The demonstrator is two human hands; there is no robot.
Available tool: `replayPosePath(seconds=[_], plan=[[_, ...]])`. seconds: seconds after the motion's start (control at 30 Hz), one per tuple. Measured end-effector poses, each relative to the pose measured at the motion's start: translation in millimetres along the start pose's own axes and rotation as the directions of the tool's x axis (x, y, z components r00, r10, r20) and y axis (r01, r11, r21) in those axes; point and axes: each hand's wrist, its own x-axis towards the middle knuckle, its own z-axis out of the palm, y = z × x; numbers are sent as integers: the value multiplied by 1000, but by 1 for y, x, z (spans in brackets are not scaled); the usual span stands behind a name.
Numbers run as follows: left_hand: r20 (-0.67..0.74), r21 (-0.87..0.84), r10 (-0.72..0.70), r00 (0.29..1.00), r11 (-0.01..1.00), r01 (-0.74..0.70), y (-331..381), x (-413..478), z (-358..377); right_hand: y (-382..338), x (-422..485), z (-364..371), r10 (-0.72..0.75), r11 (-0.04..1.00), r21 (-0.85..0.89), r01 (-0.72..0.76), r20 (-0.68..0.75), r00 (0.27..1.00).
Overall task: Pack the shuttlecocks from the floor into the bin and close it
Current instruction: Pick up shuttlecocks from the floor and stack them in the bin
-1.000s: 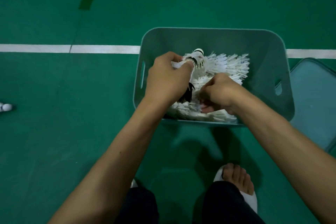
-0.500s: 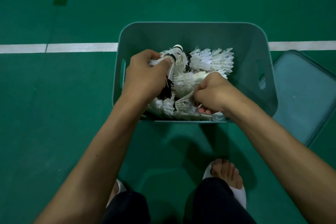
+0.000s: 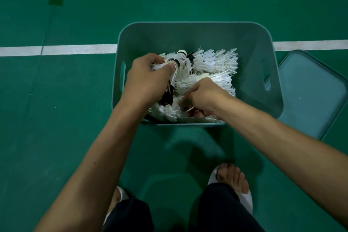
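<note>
Likely light and brittle, the shuttlecocks point(image 3: 216, 64) are lying piled in the bin point(image 3: 188, 24). The left hand point(image 3: 148, 79) is gripping some at 9 o'clock, and the right hand point(image 3: 203, 100) is pinching others at 6 o'clock. The corks point(image 3: 181, 53) look like safer holds.

Teal bin point(image 3: 250, 32), white shuttlecocks point(image 3: 212, 62), green floor point(image 3: 56, 118).

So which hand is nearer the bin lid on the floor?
Right. The right hand is mid-bin, lid off to its right; the left hand grips shuttlecocks near the bin's opposite wall.
</note>
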Motion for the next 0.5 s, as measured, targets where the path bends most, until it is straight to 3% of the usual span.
replayPosePath(seconds=[0.13,0.27,0.33,0.4,0.5], plan=[[38,25,-4,999,1000,3,0,1,2,-8,-12,-16,-57,990,-130,51,-45,997],[54,29,-15,998,999,14,-3,3,3,-9,-42,-42,-288,935,-291,203,-289,913],[73,17,-7,997,1000,5,-1,2,6,-5,-53,-44,-300,950,-182,252,-320,899],[95,-12,13,995,1000,-12,2,-2,11,-3,-57,-40,-246,960,71,271,-251,936],[102,-13,90,991,996,-89,7,-10,18,-4,-56,-37,-134,869,456,195,-162,978]])
